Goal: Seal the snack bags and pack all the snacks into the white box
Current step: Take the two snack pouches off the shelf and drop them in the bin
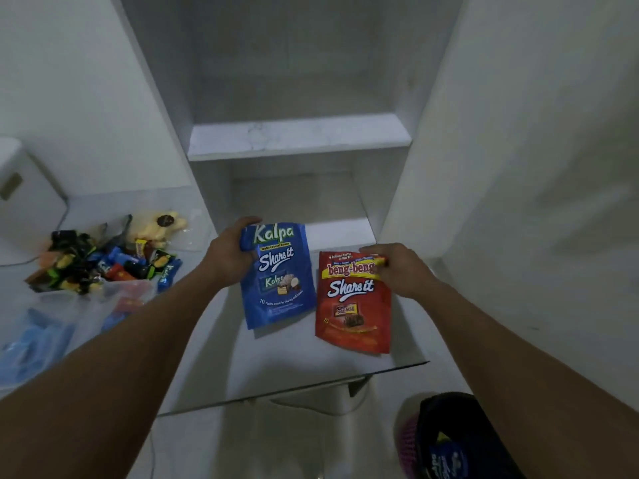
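A blue Kalpa snack bag (pixel 281 292) lies on the white counter (pixel 294 368), and my left hand (pixel 228 254) grips its upper left corner. Beside it on the right lies a red beng-beng snack bag (pixel 352 305). My right hand (pixel 397 267) pinches that bag's upper right edge. A pile of small wrapped snacks (pixel 103 261) sits on the counter to the left. I cannot make out a white box for certain.
A white appliance (pixel 20 198) stands at the far left. Clear plastic bags with blue items (pixel 38 340) lie at the near left. White shelves (pixel 297 136) rise behind the counter. A dark bag over a pink basket (pixel 456 440) sits below at the lower right.
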The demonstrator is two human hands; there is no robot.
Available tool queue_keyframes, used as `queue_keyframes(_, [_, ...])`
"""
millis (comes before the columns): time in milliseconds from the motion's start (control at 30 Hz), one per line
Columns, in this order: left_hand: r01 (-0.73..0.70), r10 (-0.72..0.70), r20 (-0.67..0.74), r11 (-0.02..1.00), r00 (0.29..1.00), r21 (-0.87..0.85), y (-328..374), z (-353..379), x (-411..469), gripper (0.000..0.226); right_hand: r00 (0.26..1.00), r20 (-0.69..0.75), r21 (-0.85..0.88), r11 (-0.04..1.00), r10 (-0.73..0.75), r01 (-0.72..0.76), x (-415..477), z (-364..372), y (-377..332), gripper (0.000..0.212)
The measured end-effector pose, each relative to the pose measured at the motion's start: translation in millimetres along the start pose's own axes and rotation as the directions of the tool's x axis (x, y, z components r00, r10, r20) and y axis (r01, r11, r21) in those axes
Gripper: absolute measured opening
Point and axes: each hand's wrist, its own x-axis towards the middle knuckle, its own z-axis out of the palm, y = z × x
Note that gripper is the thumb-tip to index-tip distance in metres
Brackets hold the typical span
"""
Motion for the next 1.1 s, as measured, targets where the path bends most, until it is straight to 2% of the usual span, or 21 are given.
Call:
queue_keyframes(100, [-0.114, 0.116, 0.033, 0.993, 0.993, -0.042, 32.3, -19.2, -7.9, 0.055, 0.997, -0.067, -0.006, 1.0, 0.024, -0.025, -36.5, -28.6, -19.1, 0.042])
queue_keyframes(267, [-0.222, 0.244, 0.105, 0.958, 0.964, -0.183, 85.1, -31.2, -28.3, 0.054, 0.972, -0.221, -0.001, 0.997, 0.079, -0.081, -105.9, -66.9, -39.0, 0.043])
queue_keyframes(533, [-0.326, 0.395, 0.276, 0.907, 0.876, -0.266, 154.8, 5.9, -69.9, 0.055, 0.858, -0.436, 0.082, 0.962, 0.271, -0.262, -222.3, -92.5, -24.1, 0.049])
queue_keyframes(800, [-0.4, 0.469, 0.404, 0.883, 0.786, -0.246, 193.7, 118.1, -128.6, 0.05, 0.721, -0.482, 0.178, 0.862, 0.497, -0.475, -327.0, -72.0, 51.9, 0.054])
queue_keyframes(900, [-0.464, 0.489, 0.445, 0.869, 0.75, -0.173, 199.0, 173.2, -150.3, 0.047, 0.687, -0.461, 0.196, 0.82, 0.561, -0.538, -353.6, -59.2, 96.5, 0.053])
queue_keyframes(1100, [-0.498, 0.472, 0.53, 0.861, 0.704, -0.105, 184.6, 292.6, -173.2, 0.054, 0.635, -0.421, 0.226, 0.753, 0.648, -0.619, -372.1, -22.7, 203.9, 0.057])
